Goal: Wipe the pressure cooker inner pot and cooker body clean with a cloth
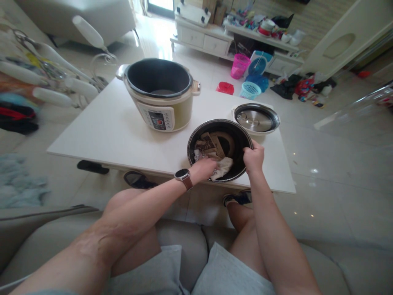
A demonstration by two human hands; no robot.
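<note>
A dark inner pot is tilted toward me at the front of the white table. My right hand grips its rim on the right side, fingers wrapped over the edge. Inside the pot, my left hand, with a watch on the wrist, presses on a whitish cloth; its fingertips are partly hidden. Brownish, cardboard-like shapes show on the pot's inside, and I cannot tell whether they are pieces or reflections. Left of the pot stands an electric pressure cooker with no lid on. The detached lid lies underside up behind the pot.
The white table has its front edge just before my knees. Beyond it on the floor are a pink basket, a light blue basket and a red container. A white lamp-like fixture stands at the left.
</note>
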